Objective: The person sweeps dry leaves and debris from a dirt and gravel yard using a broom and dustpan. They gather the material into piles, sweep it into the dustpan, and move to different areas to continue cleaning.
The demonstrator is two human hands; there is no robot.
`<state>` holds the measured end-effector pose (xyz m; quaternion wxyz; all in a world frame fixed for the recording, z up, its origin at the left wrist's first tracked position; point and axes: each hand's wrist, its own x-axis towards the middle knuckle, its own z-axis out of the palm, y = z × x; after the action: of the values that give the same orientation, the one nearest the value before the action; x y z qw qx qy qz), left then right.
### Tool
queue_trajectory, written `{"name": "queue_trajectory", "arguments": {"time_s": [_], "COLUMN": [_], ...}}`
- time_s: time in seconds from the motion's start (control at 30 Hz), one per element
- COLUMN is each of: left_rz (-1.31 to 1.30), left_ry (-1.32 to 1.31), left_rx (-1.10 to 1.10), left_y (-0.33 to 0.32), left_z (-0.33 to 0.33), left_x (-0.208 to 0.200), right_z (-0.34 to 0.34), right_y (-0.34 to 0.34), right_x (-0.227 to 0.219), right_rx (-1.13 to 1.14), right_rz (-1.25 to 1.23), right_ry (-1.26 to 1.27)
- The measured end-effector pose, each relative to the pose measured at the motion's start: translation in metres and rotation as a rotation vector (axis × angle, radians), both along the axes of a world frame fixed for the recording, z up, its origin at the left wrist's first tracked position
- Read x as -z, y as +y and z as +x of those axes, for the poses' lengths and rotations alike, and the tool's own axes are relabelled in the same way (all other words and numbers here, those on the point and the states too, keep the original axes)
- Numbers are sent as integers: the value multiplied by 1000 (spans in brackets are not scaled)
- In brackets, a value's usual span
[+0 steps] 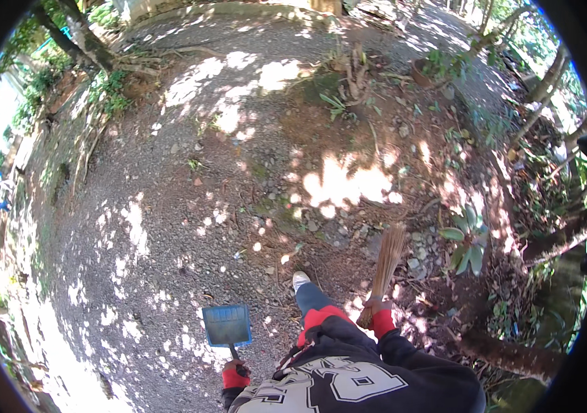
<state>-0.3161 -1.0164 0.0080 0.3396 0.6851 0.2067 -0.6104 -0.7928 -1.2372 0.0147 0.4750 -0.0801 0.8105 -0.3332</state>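
My left hand (236, 365), below a red cuff, is closed round the dark handle of a blue dustpan (228, 325). The pan hangs over the gravel at my left, its wide edge pointing away from me. At my right, my right hand (376, 305) grips a stick broom (388, 258) near its bound end. The tan bristles fan out ahead, over stony soil. How closely the bristles touch the ground I cannot tell. One light shoe (300, 280) shows between the two tools.
Gravel ground (135, 261) with sunlit patches spreads ahead and left. A broad-leaved plant (469, 241) and loose stones (418, 258) lie beyond the broom. A log (513, 354) lies at the right. Tree trunks (87, 34) stand far left, a stump (356, 76) ahead.
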Motion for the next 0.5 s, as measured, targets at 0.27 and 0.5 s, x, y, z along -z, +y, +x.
{"name": "queue_trajectory", "arguments": {"time_s": [0.27, 0.5], "left_rz": [113, 77], "left_ry": [-3, -122], "left_rx": [4, -40], "left_y": [-42, -151], "left_z": [97, 146], "left_x": [-4, -65], "right_z": [106, 133], "right_y": [-143, -230], "right_x": [-11, 1], "right_rx": [-252, -273], "right_rz": [-70, 99], "right_ry": [-156, -317]}}
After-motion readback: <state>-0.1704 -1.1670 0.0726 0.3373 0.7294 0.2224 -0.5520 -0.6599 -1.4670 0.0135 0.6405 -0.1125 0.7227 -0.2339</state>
